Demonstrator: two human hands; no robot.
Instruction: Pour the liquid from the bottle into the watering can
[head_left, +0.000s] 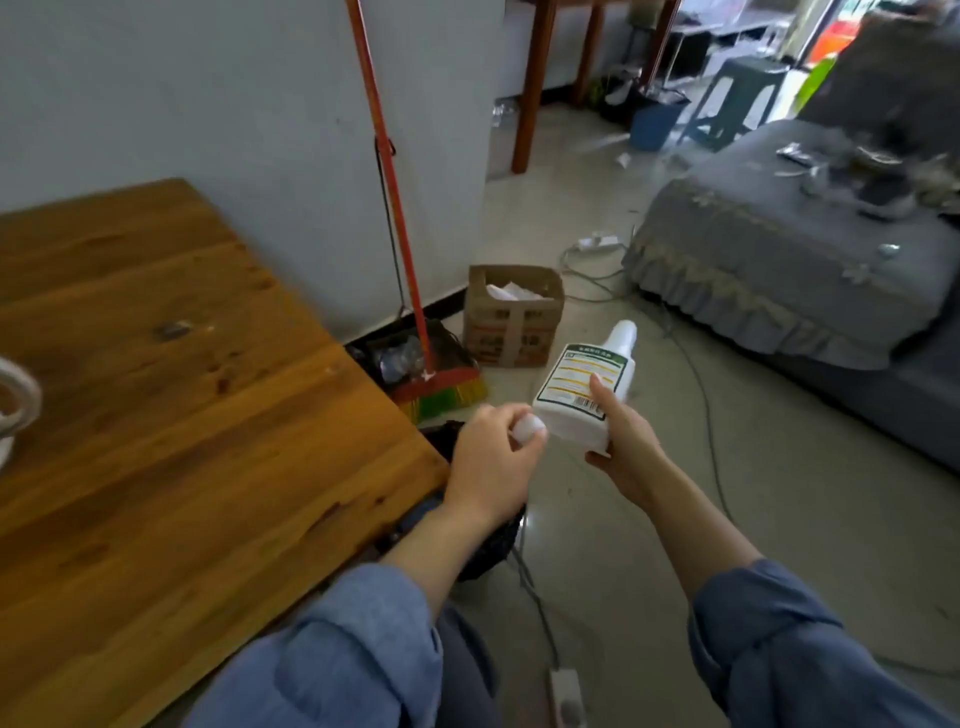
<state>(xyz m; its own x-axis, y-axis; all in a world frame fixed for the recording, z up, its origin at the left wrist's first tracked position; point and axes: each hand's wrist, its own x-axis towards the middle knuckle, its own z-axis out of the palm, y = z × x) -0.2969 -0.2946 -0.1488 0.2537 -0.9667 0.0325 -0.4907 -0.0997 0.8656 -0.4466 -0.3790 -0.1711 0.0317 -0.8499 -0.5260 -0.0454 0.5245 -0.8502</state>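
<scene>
The right hand (626, 439) grips the white bottle (584, 387) tilted over the floor. The left hand's (493, 462) fingers (511, 415) are curled around a small white cap (530, 427) beside the table (182, 389).

One head-worn view looks forward and down, close over the wooden table (156, 389) corner and floor (623, 519).

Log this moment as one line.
right hand: holds bottle tilted, uncapped | left hand: holds white cap | pour: not begun
</scene>
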